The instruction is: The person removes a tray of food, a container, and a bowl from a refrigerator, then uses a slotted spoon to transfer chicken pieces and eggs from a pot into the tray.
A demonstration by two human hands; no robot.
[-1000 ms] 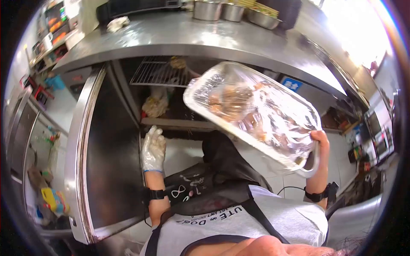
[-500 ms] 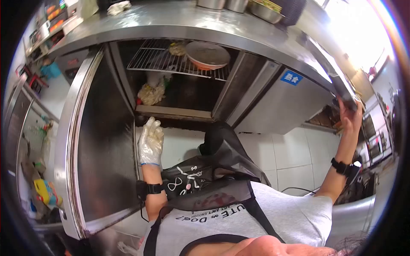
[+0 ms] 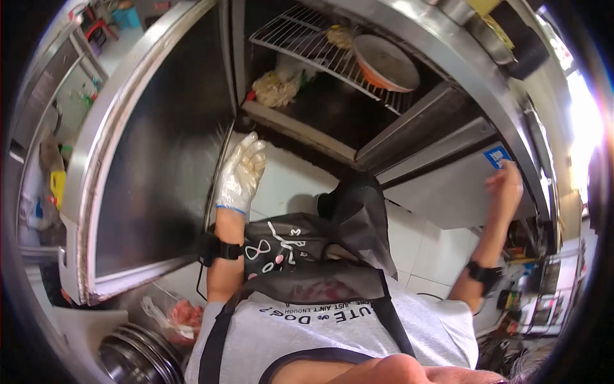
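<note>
The wide tray, which the right hand [image 3: 506, 191] carried a second ago, is gone from its hold; I cannot find it surely now. My view has also turned, so the cabinet [image 3: 300, 130] sits higher in it. For the work, I judge that the carrying of this tray is over and the right hand is free.

This bare hand is at 3 o'clock, fingers half curled, with nothing that I can see between them. It overlaps the lower edge of the blue label [image 3: 494, 153] on the closed door [image 3: 441, 192]; whether it touches, I cannot tell. The left hand [image 3: 242, 174], in a clear glove, is left of the centre, toward 10 o'clock. Its fingers are loosely bent and close together, pinching nothing visible. It stays near the edge of the open door [image 3: 160, 166], but contact is not clear to me.

The open door, at 9 to 10 o'clock, has a dark inner face and a worn, stained rim. The closed door, at 3 o'clock, looks plain and grey. Inside the cabinet, at 1 o'clock, a bowl [image 3: 390, 61] with an orange outside rests on the wire rack [image 3: 291, 35]. Below the rack, between 11 and 12 o'clock, lies a pale crumpled bundle [image 3: 275, 89].
</note>
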